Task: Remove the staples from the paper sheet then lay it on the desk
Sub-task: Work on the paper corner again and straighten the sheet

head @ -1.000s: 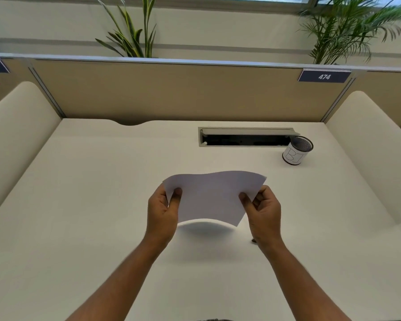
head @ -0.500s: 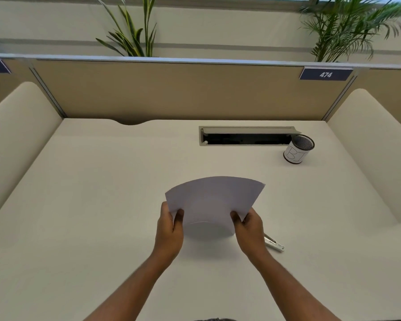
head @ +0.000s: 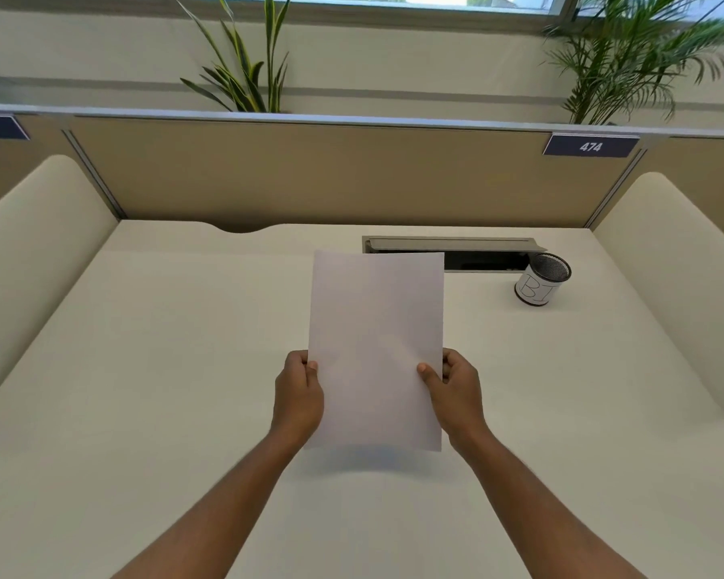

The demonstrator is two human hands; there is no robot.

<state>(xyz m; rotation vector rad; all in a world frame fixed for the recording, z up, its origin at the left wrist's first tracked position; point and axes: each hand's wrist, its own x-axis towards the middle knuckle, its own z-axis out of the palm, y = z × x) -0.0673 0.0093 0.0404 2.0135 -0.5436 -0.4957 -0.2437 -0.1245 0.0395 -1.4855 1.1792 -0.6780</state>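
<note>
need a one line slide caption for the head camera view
Both hands, left and right, hold a blank white paper sheet upright above the cream desk, near a black mesh cup.

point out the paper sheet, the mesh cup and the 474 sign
paper sheet (head: pixel 377 328), head view, middle of its blank face
mesh cup (head: pixel 538 288), head view, white label on its side
474 sign (head: pixel 590 146), head view, on the digits

We have turned the paper sheet (head: pixel 376 348) from a bowed, sideways hold to flat and upright, our left hand (head: pixel 297 397) and right hand (head: pixel 456 394) gripping its long edges (the stapler remover now hidden).
</note>
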